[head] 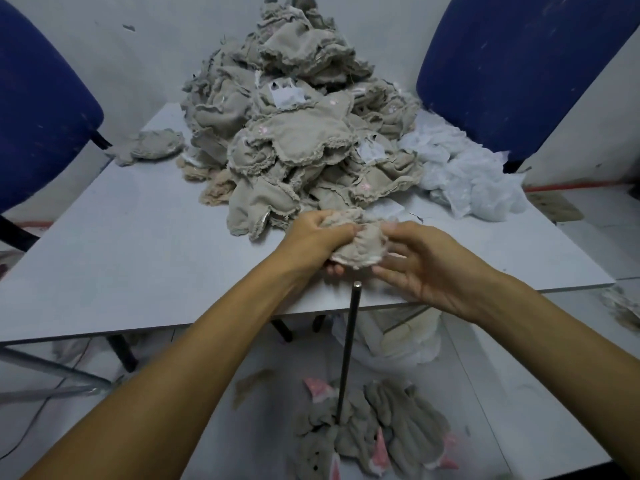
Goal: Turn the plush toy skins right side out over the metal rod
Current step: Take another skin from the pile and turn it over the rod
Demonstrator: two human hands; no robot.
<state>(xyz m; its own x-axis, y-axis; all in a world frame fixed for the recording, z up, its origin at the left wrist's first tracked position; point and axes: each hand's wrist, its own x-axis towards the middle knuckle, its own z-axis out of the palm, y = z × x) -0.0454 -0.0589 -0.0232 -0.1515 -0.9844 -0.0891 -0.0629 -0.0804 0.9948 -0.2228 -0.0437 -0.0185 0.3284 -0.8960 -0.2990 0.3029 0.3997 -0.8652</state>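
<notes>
Both hands on skin above rod tip: left hand grips it, right hand pinches edge, fingers half-curled.

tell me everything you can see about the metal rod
The metal rod is thin, dark and straight, with a paler, shiny tip. It stands nearly upright in front of the table's near edge. Its tip sits just below the plush skin that both hands hold, apart from it. Its foot is hidden among grey and pink plush pieces on the floor. Neither hand touches it.
</notes>
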